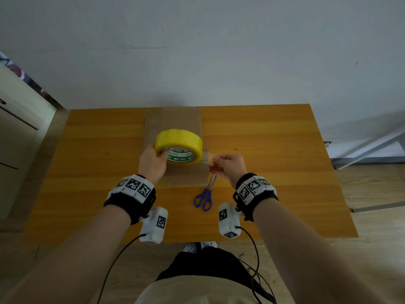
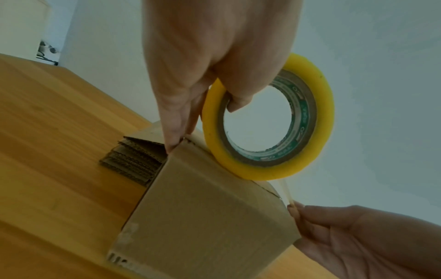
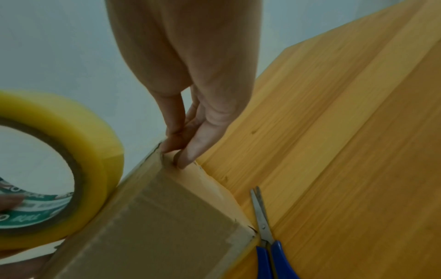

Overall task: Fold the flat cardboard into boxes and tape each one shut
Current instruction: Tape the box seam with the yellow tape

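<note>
Head view, frame centre: left hand (image 1: 153, 163) grips a glossy yellow tape roll (image 1: 178, 147) atop the brown cardboard box (image 1: 186, 174); right hand (image 1: 226, 166) pinches the clear tape strip (image 1: 207, 155), barely visible. Left wrist view: corrugated flat cardboard (image 2: 133, 162) is stacked behind. Right wrist view: blue-handled scissors (image 3: 267, 237), handles cut off below.

Roll (image 1: 178, 146) hides the box (image 1: 186, 174) top beneath it in the head view. Flat stack (image 2: 136, 162) behind the box: count unreadable, far part hidden. Roll core print too small to read. Scissors (image 3: 267, 243) handles cut off beside the box in the right wrist view.
</note>
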Motion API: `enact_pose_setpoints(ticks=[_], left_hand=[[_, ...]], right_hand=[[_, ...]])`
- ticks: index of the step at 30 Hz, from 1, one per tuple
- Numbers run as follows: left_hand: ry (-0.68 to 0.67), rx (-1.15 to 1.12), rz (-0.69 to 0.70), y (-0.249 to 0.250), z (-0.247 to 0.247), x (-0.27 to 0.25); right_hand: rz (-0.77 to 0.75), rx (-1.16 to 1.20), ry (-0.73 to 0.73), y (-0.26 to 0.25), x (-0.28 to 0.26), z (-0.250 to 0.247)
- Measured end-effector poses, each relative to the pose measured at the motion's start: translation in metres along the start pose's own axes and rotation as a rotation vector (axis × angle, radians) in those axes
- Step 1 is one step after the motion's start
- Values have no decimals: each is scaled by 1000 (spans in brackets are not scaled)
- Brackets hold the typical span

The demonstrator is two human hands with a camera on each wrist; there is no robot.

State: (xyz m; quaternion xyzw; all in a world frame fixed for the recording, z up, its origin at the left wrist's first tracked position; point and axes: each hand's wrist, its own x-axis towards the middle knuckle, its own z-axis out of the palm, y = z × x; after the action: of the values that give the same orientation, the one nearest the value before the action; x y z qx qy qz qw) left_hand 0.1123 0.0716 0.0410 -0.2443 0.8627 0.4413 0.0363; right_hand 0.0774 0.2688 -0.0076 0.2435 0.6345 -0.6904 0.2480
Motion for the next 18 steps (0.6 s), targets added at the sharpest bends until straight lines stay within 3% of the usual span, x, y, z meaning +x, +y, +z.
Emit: enact_pose_setpoints(ticks=[18], left_hand=[[-30, -33, -7, -6, -1, 2]], right_hand=[[6, -173, 46, -4, 4, 10]])
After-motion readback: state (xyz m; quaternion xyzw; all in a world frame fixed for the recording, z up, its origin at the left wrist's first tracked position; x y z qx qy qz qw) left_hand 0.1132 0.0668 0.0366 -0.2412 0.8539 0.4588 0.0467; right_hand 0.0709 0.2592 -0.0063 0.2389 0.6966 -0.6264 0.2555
